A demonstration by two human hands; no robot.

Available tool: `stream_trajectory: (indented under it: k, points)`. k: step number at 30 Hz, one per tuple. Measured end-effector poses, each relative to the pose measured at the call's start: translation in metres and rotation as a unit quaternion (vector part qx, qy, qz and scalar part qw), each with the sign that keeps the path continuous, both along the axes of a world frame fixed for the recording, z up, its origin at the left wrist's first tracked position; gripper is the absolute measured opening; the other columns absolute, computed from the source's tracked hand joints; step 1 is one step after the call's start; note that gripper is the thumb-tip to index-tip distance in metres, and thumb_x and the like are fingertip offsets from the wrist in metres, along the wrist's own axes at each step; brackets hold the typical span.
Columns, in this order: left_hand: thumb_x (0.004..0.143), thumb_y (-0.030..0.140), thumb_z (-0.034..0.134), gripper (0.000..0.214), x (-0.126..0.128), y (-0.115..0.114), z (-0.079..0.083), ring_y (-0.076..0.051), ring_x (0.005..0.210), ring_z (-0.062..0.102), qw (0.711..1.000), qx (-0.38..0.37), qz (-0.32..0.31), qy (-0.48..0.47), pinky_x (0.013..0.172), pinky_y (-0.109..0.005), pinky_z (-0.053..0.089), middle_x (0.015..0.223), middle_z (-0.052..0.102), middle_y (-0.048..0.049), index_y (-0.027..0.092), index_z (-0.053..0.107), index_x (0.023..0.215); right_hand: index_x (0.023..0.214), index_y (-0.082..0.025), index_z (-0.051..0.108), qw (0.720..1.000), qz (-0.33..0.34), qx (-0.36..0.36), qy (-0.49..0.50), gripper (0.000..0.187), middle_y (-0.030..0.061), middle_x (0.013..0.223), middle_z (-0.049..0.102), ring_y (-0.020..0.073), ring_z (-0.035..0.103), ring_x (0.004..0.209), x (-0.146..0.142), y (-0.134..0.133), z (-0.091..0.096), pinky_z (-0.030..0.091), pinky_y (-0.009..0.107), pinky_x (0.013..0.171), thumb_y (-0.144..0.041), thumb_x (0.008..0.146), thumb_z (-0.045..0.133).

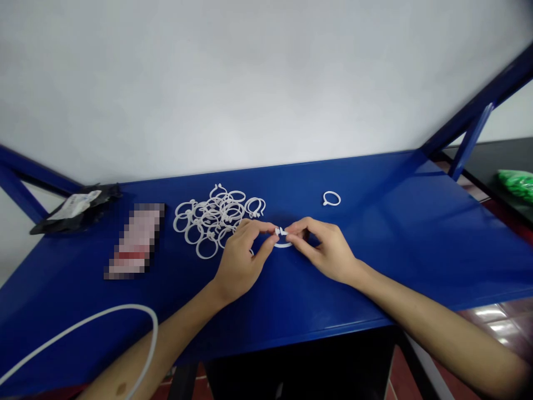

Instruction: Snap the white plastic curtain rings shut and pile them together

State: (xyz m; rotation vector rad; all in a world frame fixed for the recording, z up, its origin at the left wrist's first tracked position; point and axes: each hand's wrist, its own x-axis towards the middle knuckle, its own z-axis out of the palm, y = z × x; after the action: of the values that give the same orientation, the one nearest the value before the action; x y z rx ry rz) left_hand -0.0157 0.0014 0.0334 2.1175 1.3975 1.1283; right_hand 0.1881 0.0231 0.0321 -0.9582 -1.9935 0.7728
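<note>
Both my hands meet over the middle of a blue table (395, 244). My left hand (240, 256) and my right hand (322, 247) each pinch one end of a white plastic ring (283, 238), fingers closed on it at its clasp. Just behind my left hand lies a pile of several white rings (214, 219). A single white ring (332, 198) lies apart, behind my right hand.
A pixelated flat object (135, 239) lies left of the pile. A black bag with a white label (75, 214) sits at the far left edge. A white tube (104, 319) curves across the near left corner. Blue frame struts (470, 139) rise at right; something green (518, 183) lies beyond.
</note>
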Motion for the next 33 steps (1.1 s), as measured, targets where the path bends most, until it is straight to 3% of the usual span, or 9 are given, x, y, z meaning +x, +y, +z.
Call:
stream_trajectory:
  k: [6,13,18,22,26,33]
  points:
    - [0.095,0.017,0.060,0.008,0.002,-0.001,-0.004,-0.014,0.080,0.063,0.999,0.038,-0.025,0.012,0.075,-0.029,0.055,0.083,0.070,0.0012,0.022,0.066,0.093,0.093,-0.019,0.067,0.998,0.048,-0.001,0.030,0.013,0.0030,0.089,0.072,0.0135,0.068,0.077,0.000,0.000,-0.005,0.053,0.026,0.070,-0.029,0.099,0.059]
    - [0.096,0.007,0.052,0.018,0.010,-0.009,-0.019,-0.014,0.075,0.058,0.986,0.161,-0.021,0.043,0.071,-0.029,0.055,0.075,0.066,0.0009,0.020,0.061,0.087,0.090,-0.020,0.065,0.996,0.078,0.043,0.004,0.020,0.0028,0.083,0.069,0.0143,0.065,0.075,0.000,-0.004,-0.010,0.053,0.028,0.069,-0.025,0.102,0.051]
    - [0.096,0.007,0.052,0.018,0.007,-0.006,-0.017,-0.015,0.073,0.059,0.975,0.203,-0.026,0.089,0.070,-0.031,0.054,0.072,0.067,0.0009,0.020,0.061,0.088,0.091,-0.020,0.065,0.995,0.079,0.068,-0.009,0.019,0.0032,0.085,0.070,0.0146,0.065,0.077,0.000,-0.003,-0.012,0.053,0.029,0.071,-0.027,0.102,0.052]
    - [0.096,0.017,0.056,0.011,-0.005,0.008,-0.012,-0.021,0.089,0.061,0.963,0.200,-0.029,0.176,0.085,-0.038,0.053,0.091,0.073,-0.0034,0.019,0.065,0.104,0.095,-0.021,0.064,0.996,0.028,0.074,-0.048,0.016,0.0033,0.090,0.072,0.0157,0.067,0.083,-0.002,0.006,-0.014,0.053,0.029,0.075,-0.034,0.100,0.056]
    - [0.095,0.022,0.056,0.024,-0.021,0.027,-0.017,-0.029,0.106,0.057,0.952,0.143,0.050,0.267,0.093,-0.046,0.048,0.111,0.070,-0.0105,0.015,0.065,0.116,0.094,-0.020,0.063,0.984,-0.069,0.101,-0.127,0.015,0.0048,0.093,0.071,0.0177,0.066,0.084,0.006,0.022,-0.014,0.052,0.030,0.074,-0.033,0.099,0.057]
    - [0.093,0.026,0.060,0.013,-0.032,0.039,-0.029,-0.030,0.103,0.054,0.949,0.077,0.103,0.288,0.088,-0.046,0.044,0.103,0.069,-0.0068,0.021,0.066,0.104,0.096,-0.020,0.064,0.912,-0.262,0.122,-0.290,0.007,0.0071,0.096,0.067,0.0225,0.063,0.090,0.040,0.051,-0.010,0.045,0.029,0.064,-0.023,0.094,0.058]
